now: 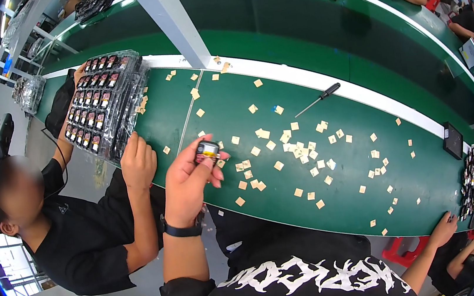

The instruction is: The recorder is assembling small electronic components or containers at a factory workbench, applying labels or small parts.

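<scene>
Over the near edge of the table, my left hand (188, 174), with a dark band at its wrist, is closed around a small black device (208, 150). The device has a white and yellow face turned up, held between thumb and fingers. My right hand (443, 231) is far out to the right at the table's near edge. Its fingers look curled together; a dark spot shows at the fingertips, but what it is I cannot make out. Close to it lies a heaped pile of small black devices (471, 181).
Many small tan square pieces (293, 148) lie scattered over the green table (231, 104). A screwdriver (318, 99) and a black box (453, 141) lie toward the far edge. At left, a co-worker (75, 227) holds stacked clear trays (103, 105) of devices. A grey post (171, 23) rises behind.
</scene>
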A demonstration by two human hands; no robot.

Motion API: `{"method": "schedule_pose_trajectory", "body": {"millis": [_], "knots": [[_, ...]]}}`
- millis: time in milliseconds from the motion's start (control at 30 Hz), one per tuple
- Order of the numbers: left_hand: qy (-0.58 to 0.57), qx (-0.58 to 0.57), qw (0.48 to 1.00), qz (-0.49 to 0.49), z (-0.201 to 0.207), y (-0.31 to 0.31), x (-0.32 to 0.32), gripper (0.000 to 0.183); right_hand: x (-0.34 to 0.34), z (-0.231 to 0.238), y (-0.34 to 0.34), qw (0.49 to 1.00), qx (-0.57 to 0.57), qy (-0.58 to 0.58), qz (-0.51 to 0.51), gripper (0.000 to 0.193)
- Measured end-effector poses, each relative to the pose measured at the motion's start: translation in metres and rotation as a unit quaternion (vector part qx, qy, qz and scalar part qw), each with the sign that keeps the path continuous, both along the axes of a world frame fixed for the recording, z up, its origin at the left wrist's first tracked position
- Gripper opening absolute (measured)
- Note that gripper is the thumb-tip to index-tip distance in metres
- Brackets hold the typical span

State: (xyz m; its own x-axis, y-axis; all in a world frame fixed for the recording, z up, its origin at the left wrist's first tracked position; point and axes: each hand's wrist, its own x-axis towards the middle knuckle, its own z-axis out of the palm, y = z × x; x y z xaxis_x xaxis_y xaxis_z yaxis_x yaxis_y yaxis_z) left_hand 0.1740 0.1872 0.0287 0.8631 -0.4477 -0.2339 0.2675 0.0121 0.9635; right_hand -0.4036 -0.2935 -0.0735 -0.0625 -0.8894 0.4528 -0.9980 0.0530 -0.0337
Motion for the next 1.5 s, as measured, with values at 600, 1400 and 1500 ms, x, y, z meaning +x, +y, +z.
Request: {"method": "schedule_pose_trajectory", "body": {"millis": [600, 1400, 1500], "knots": [[-0.266, 0.141, 0.929, -0.215, 0.072, -0.043, -0.061, 0.054, 0.166, 0.032, 0.073, 0.895, -0.076, -0.216, 0.383, 0.032], [-0.356, 0.154, 0.885, -0.257, 0.08, -0.038, -0.077, 0.063, 0.354, 0.103, 0.229, 0.546, 0.216, -0.118, 0.801, 0.036], [-0.362, 0.166, 0.88, -0.257, 0.078, -0.036, -0.078, 0.064, 0.377, 0.124, 0.239, 0.461, 0.093, -0.234, 0.851, 0.025]]}}
